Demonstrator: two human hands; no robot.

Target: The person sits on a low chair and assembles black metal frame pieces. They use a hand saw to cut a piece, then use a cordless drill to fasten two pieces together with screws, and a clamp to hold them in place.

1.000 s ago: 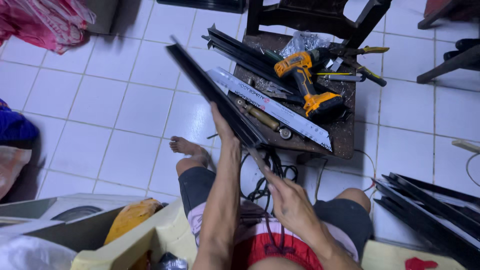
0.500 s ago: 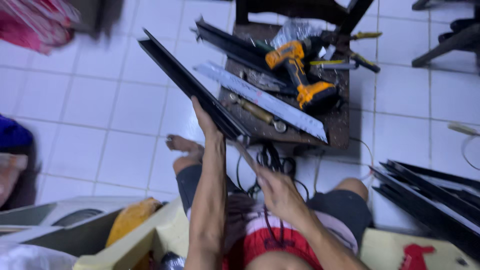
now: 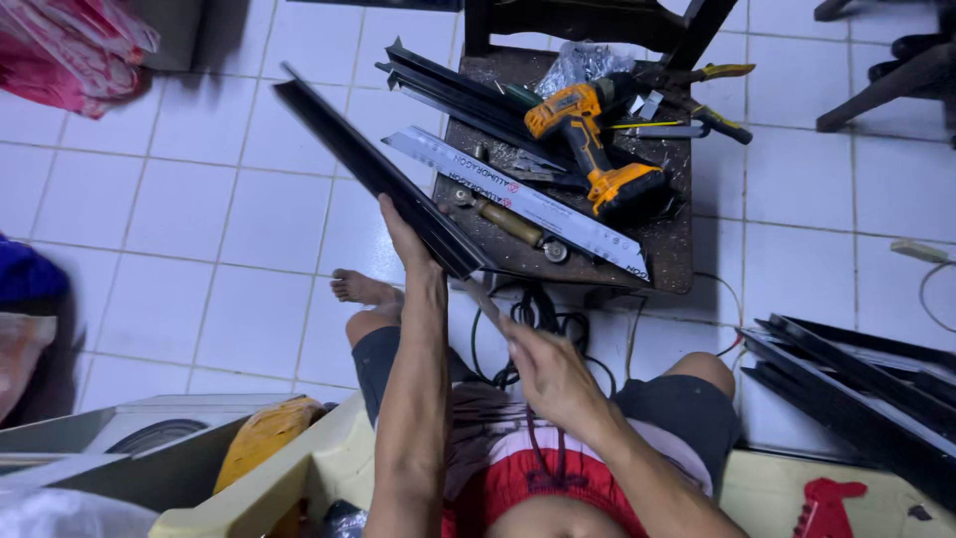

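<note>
My left hand (image 3: 410, 247) grips a long black metal profile (image 3: 370, 167) near its lower end. The profile slants up and to the left over the white tile floor. My right hand (image 3: 550, 374) is closed on a thin tool (image 3: 485, 297) whose tip touches the profile's lower end; I cannot tell what kind of tool it is. Both hands are above my lap, in front of a low wooden stool (image 3: 669, 261).
On the stool lie a yellow cordless drill (image 3: 597, 149), a silver metal rule (image 3: 518, 199), more black profiles (image 3: 448, 85) and yellow-handled pliers (image 3: 719, 72). Black cables (image 3: 538, 319) lie under it. A stack of black profiles (image 3: 856, 379) lies on the floor at right.
The far end of the black profile has swung a little to the left. My right hand has moved up and left, closer to the profile's lower end.
</note>
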